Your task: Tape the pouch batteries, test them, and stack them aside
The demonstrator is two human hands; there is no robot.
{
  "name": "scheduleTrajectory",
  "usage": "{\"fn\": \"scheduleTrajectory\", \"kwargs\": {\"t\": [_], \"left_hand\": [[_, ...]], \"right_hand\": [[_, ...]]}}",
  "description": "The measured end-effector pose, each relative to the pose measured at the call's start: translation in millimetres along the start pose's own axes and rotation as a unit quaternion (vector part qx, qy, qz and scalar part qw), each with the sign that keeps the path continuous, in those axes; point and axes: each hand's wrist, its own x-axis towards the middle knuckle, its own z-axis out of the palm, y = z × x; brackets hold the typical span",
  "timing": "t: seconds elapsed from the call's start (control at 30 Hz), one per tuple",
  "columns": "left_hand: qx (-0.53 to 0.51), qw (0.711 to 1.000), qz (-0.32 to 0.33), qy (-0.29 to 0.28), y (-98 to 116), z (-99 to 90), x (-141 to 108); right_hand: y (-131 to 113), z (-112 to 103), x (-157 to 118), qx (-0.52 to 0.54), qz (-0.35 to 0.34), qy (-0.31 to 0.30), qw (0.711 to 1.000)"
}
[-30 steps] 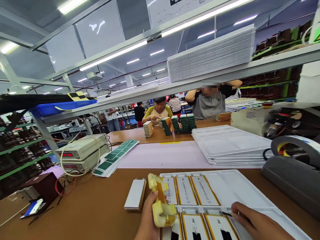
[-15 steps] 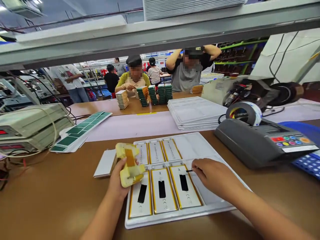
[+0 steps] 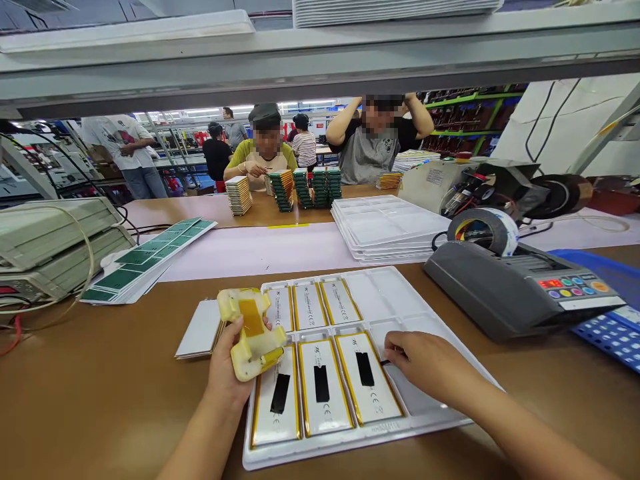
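Head view, looking down on a brown workbench (image 3: 90,393). The left hand (image 3: 231,360) is closed around a yellow plastic fixture (image 3: 253,333) with an orange-brown patch on its face, and holds it just above the left side of a white plastic tray (image 3: 395,293). The right hand (image 3: 425,363) is curled, nearly closed, with a small black sliver (image 3: 384,363) pinched at its fingertips, just beside the rightmost cell in the tray's lower row.

The tray is moulded into compartments in two rows. Three flat battery cells with gold edges lie in the upper row (image 3: 309,305), side by side at its left end. Three more lie in the lower row (image 3: 323,393), each with a black strip down its white face. A short stack of white flat cells (image 3: 200,327) sits on the bench just left of the tray.

To the right stand a grey tape dispenser (image 3: 520,287) with a roll of tape (image 3: 483,232) on top and a blue perforated tray (image 3: 613,337) beside it. Further up are stacked white trays (image 3: 385,223). At upper centre, green-edged cell stacks (image 3: 320,185) stand before a co-worker in a yellow top (image 3: 265,157).
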Motion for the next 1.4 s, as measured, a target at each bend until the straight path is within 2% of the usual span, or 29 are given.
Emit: {"fn": "scheduleTrajectory", "kwargs": {"t": [0.07, 0.2, 0.33, 0.47, 0.6, 0.7, 0.83, 0.97, 1.1, 1.2, 1.3, 1.4], "left_hand": [[-0.001, 1.0, 0.008, -0.007, -1.6, -0.4, -0.7], [-0.002, 1.0, 0.013, 0.005, -2.0, -0.1, -2.3], [0.002, 1.0, 0.014, 0.015, 2.3, 0.7, -7.1], [-0.008, 0.999, 0.043, -0.017, 9.1, -1.6, -13.8], [-0.056, 0.998, -0.012, -0.038, 11.2, -4.4, -18.2], [-0.13, 0.987, -0.056, -0.072, 6.4, -5.0, -19.3], [-0.161, 0.967, -0.105, -0.166, -3.4, -7.7, -17.5], [-0.17, 0.953, -0.114, -0.221, -9.3, -10.9, -14.4], [-0.165, 0.944, -0.116, -0.262, -9.0, -8.3, -15.4], [-0.176, 0.946, -0.117, -0.246, -8.0, -7.3, -15.7], [-0.207, 0.949, -0.116, -0.207, -8.0, -9.1, -13.7], [-0.231, 0.943, -0.118, -0.209, -8.0, -11.2, -11.5]], "right_hand": [[0.6, 4.8, 4.1, 0.089, 0.019, -0.025, 0.995], [-2.3, 17.7, 9.6, 0.21, 0.003, -0.047, 0.976], [-4.2, 23.1, 10.5, 0.266, -0.006, -0.076, 0.961], [-7.6, 21.8, 8.9, 0.291, -0.014, -0.101, 0.951], [-12.1, 17.9, 4.4, 0.342, -0.003, -0.123, 0.932], [-12.2, 11.3, 1.6, 0.387, 0.002, -0.131, 0.913], [-18.7, 0.4, 11.5, 0.43, 0.014, -0.11, 0.896], [-53.5, -11.0, 38.9, 0.453, -0.025, -0.081, 0.888], [-103.5, -18.2, 66.3, 0.445, -0.108, -0.056, 0.887], [-130.4, -14.9, 75.4, 0.392, -0.14, -0.054, 0.907], [-140.7, -12.0, 71.3, 0.265, -0.14, 0.002, 0.954], [-135.1, -18.8, 62.8, 0.111, -0.114, 0.084, 0.984]]}}
